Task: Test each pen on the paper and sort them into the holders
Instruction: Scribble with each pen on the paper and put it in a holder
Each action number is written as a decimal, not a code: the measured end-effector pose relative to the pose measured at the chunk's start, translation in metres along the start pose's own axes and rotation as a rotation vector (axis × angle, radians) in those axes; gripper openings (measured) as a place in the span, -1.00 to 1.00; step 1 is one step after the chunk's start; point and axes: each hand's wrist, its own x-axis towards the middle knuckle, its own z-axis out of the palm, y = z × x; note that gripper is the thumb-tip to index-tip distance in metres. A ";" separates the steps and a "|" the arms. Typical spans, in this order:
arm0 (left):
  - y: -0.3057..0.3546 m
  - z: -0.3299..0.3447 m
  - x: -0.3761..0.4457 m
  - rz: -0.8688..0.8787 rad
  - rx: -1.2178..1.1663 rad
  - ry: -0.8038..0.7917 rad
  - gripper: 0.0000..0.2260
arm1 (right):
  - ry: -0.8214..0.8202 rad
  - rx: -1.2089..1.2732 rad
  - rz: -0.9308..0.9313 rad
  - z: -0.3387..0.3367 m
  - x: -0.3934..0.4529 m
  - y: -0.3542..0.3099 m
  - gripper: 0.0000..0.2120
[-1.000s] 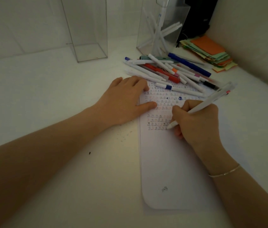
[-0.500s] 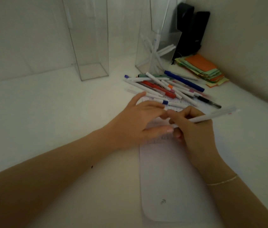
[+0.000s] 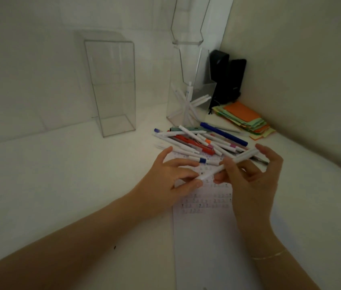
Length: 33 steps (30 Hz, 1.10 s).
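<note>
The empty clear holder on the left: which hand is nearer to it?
Left. The left hand lies right of and in front of the empty clear holder; the right hand is farther right, beyond it.

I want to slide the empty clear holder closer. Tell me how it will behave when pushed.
The empty holder stands tall on a narrow base, so a push near its top would probably tip it; push low. Its thin clear walls hold nothing, so it is likely light and should slide easily on the smooth white table. It looks stiff, perhaps brittle at the edges.
</note>
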 end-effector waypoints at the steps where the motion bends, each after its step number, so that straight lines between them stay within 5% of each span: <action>1: -0.001 0.000 0.000 0.011 0.012 0.001 -0.64 | -0.008 -0.004 -0.013 0.000 0.000 0.000 -0.58; 8: 0.001 -0.005 0.003 -0.047 0.049 0.041 -0.66 | 0.004 0.097 0.013 -0.001 0.016 -0.011 -0.72; 11: -0.009 -0.010 0.003 -0.207 0.184 0.006 -0.48 | 0.048 0.058 -0.116 0.010 0.055 -0.041 -0.76; 17: -0.025 -0.014 0.002 -0.440 0.450 -0.207 -0.51 | -0.050 -0.248 -0.337 0.070 0.170 -0.073 -0.93; 24: -0.024 -0.014 0.001 -0.425 0.470 -0.216 -0.52 | -0.292 -0.904 -0.226 0.115 0.206 -0.032 -0.71; 33: -0.027 -0.011 0.000 -0.420 0.465 -0.218 -0.51 | -0.452 -1.085 -0.153 0.122 0.195 -0.018 -0.71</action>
